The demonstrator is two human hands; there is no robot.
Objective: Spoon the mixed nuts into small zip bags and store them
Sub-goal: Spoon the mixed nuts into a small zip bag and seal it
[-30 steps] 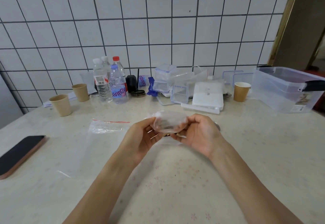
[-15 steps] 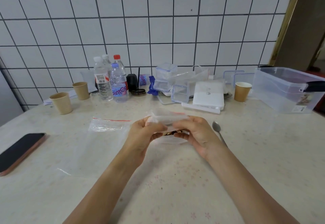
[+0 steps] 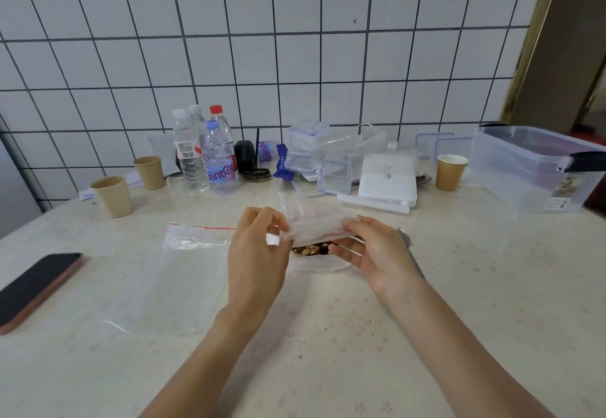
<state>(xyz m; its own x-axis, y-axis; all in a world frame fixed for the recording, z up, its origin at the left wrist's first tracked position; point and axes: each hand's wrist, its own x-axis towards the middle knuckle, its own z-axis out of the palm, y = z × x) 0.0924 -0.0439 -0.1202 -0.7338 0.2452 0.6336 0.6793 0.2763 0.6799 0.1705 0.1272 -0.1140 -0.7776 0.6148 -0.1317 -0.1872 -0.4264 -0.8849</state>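
Note:
Between my two hands, over the middle of the table, I hold a small clear zip bag point(image 3: 316, 226). My left hand point(image 3: 259, 253) pinches its left end and my right hand point(image 3: 373, 250) pinches its right end. Just under the bag, mixed nuts point(image 3: 310, 249) show in a clear container whose rim point(image 3: 323, 266) peeks out below my fingers. A metal spoon point(image 3: 406, 240) lies on the table behind my right hand, mostly hidden. A large empty zip bag point(image 3: 183, 273) with a red seal line lies flat to the left.
A phone point(image 3: 36, 283) lies at the left edge. Paper cups point(image 3: 113, 196), water bottles point(image 3: 218, 158), clear snap-lid boxes point(image 3: 308, 152) and a white box point(image 3: 388, 180) line the tiled wall. Another cup point(image 3: 451, 171) and a big clear storage bin point(image 3: 537, 168) stand at the right.
The small bag has gone from bunched and rounded to stretched flat between my hands. My hands have drawn slightly apart, and the nuts beneath are now visible.

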